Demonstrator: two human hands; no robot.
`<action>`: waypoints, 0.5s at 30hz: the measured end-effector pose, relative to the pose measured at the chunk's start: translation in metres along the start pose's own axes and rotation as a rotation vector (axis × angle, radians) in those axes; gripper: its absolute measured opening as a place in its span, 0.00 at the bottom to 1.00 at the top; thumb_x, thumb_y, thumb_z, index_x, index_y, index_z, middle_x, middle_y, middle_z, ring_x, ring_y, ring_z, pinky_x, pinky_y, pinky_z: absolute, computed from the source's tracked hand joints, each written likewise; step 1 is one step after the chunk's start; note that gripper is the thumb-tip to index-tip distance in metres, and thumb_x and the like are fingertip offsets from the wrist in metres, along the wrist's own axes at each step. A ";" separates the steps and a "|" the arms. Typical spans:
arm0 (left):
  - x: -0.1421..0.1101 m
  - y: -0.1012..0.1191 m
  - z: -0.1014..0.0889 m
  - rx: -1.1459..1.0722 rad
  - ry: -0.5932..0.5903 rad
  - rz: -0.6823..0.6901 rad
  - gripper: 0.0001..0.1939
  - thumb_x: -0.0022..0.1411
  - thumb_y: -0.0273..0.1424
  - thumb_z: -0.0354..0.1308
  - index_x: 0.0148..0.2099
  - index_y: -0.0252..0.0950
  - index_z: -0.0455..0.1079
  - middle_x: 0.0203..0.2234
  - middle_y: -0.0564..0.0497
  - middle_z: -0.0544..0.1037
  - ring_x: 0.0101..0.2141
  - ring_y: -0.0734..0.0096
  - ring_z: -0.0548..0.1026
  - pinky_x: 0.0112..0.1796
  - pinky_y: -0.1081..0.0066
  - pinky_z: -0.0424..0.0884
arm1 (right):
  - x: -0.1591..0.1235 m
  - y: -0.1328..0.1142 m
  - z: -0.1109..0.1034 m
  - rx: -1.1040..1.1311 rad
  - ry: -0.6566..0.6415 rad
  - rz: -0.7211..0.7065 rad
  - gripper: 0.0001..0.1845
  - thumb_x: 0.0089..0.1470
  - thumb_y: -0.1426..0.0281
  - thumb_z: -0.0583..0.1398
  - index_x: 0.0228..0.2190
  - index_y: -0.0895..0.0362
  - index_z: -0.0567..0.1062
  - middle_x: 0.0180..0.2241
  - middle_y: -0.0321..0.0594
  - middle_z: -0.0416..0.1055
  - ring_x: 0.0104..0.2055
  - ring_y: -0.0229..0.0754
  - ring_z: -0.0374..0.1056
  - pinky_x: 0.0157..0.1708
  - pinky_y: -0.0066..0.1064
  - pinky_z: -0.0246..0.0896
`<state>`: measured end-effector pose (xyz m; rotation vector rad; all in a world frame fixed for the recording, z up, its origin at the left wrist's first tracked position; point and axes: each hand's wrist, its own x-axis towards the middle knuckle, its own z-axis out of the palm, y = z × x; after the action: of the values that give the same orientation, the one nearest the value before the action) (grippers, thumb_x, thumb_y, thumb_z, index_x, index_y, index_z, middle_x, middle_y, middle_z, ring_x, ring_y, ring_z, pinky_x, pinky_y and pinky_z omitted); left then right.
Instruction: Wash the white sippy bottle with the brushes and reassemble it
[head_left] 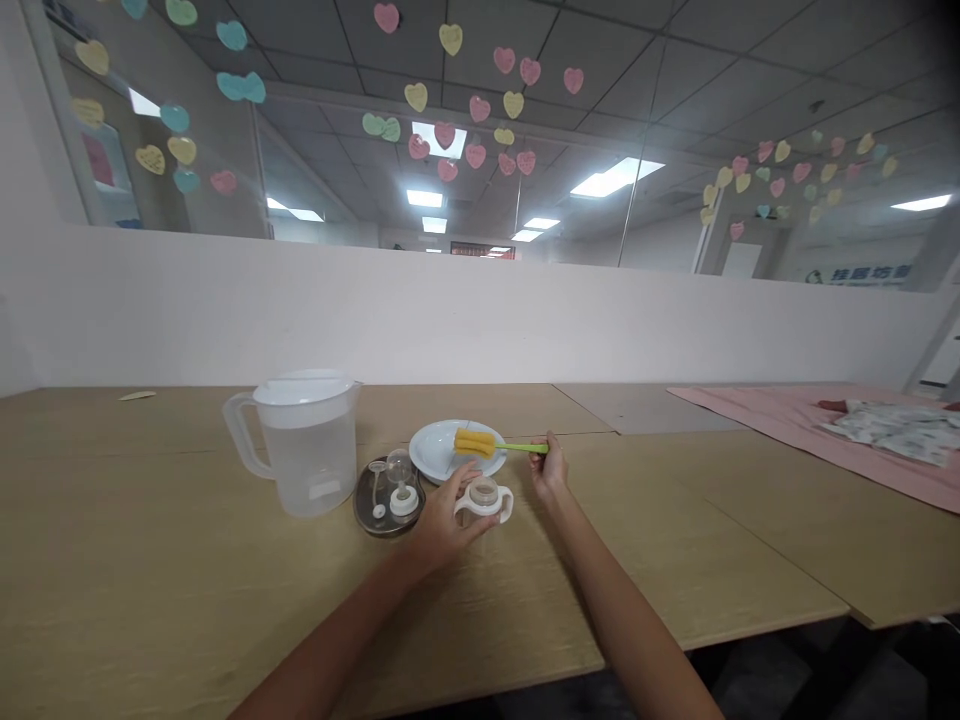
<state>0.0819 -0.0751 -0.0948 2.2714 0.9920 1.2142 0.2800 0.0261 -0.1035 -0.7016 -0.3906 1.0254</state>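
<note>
My right hand (551, 468) grips the green handle of a bottle brush (475, 442). Its yellow sponge head is over a white bowl (429, 463); whether it touches the bowl I cannot tell. My left hand (448, 515) is wrapped around a clear baby bottle (484, 492) with a white two-handled ring, upright with its open mouth facing up. Left of that hand is a round metal tray (365, 522). On it rest a white collar with a nipple (405, 498), a clear cap (400, 466) and a thin straw piece (378, 490).
A translucent lidded pitcher (311, 450), partly filled with clear liquid, stands on the left of the wooden table (187, 570). At far right lies a pink cloth (787, 425) with a patterned fabric (892, 428) on it. A white wall (450, 320) bounds the table's back.
</note>
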 end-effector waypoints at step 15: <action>0.007 0.004 -0.013 -0.015 0.359 -0.043 0.25 0.51 0.40 0.58 0.50 0.35 0.65 0.45 0.46 0.74 0.45 0.61 0.71 0.45 0.66 0.67 | 0.001 -0.013 0.001 0.091 -0.106 0.097 0.19 0.54 0.59 0.55 0.19 0.58 0.61 0.13 0.25 0.53 0.11 0.25 0.48 0.09 0.17 0.44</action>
<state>0.0752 -0.0731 -0.0814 2.0494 1.1422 1.6418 0.2884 0.0233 -0.0935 -0.5901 -0.4023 1.1686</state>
